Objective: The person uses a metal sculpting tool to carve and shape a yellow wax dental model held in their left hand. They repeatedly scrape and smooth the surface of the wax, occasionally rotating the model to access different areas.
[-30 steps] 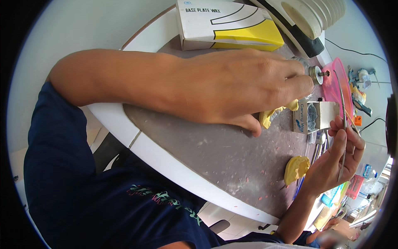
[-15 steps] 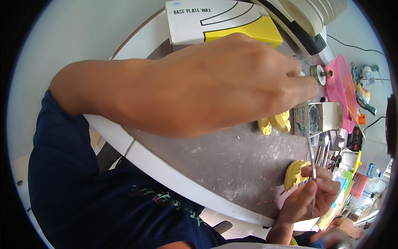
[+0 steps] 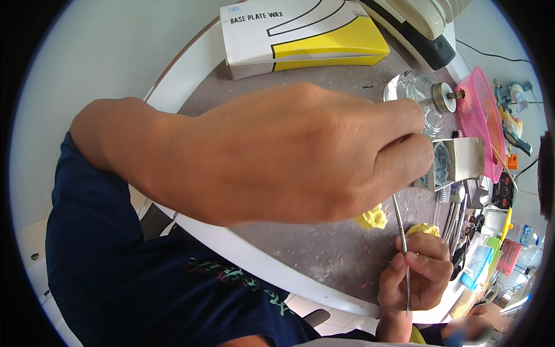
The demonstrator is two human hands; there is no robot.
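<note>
My left hand (image 3: 329, 156) reaches across the middle, back up and fingers curled; whatever they hold is hidden. A yellow plaster piece (image 3: 373, 217) shows just beneath it. My right hand (image 3: 422, 272) holds a slim metal carving instrument (image 3: 399, 222) almost upright, its upper end beside my left hand. A second yellow piece (image 3: 423, 230) lies behind my right fingers. To the right of my left fingers are a glass spirit burner (image 3: 444, 98) with a metal cap and an open small cardboard box (image 3: 465, 159).
A white-and-yellow box (image 3: 306, 40) sits at the back of the grey worktop (image 3: 312, 266). A pink tray (image 3: 485, 115), metal tools (image 3: 454, 220) and a blue packet (image 3: 477, 266) line the right side. A pale machine (image 3: 422, 17) stands behind. Another person (image 3: 462, 329) is at lower right.
My left hand has come lower and nearer, exposing more of the burner and back box. The instrument in my right hand has moved down and leftward, toward my left hand.
</note>
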